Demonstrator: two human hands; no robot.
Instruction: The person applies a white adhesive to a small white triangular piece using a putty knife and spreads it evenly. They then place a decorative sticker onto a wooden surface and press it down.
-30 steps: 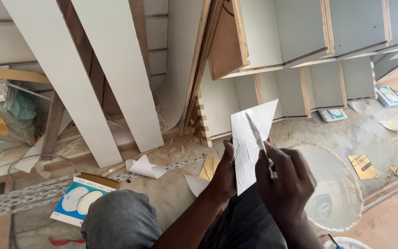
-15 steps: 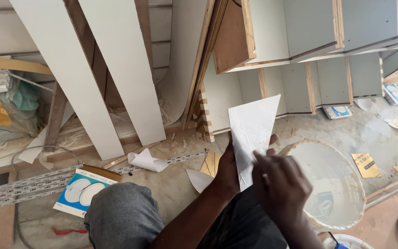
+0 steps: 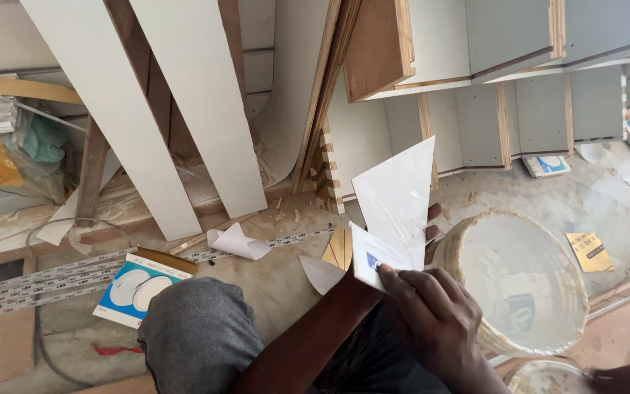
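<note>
Head view, nearest first: the right hand (image 3: 432, 321) sits low in the middle, just past a knee in grey trousers (image 3: 198, 328). Its thumb and fingertips are pinched together on a small white flap (image 3: 370, 257) folded out from the lower corner of the white sheet (image 3: 399, 193). The sheet is a pointed, roughly triangular piece held upright in the air above the lap, point upward. Only the fingers of the left hand (image 3: 434, 217) show, curling round the sheet's right edge from behind, so that grip is closed on the sheet itself.

The work in hand looks like lifting that corner layer away from the sheet. To do it well, I judge the pinch should stay close to the line where the flap meets the sheet. The pull should run low and flat along the surface rather than straight outward, because a steep pull could tear the flap. The left hand would do better supporting the sheet nearer the working corner, since the tall point is free to bend.

Just right of the hands stands a round tub (image 3: 468, 252) of white paste, close enough to brush (worth keeping the sheet's edge off it). Further out on the dusty floor (image 3: 278, 277) lie a blue-and-white carton (image 3: 136, 288) and paper scraps. Beyond them long white panels (image 3: 184, 109) lean against the wall beside grey cabinet shells (image 3: 519, 80).
</note>
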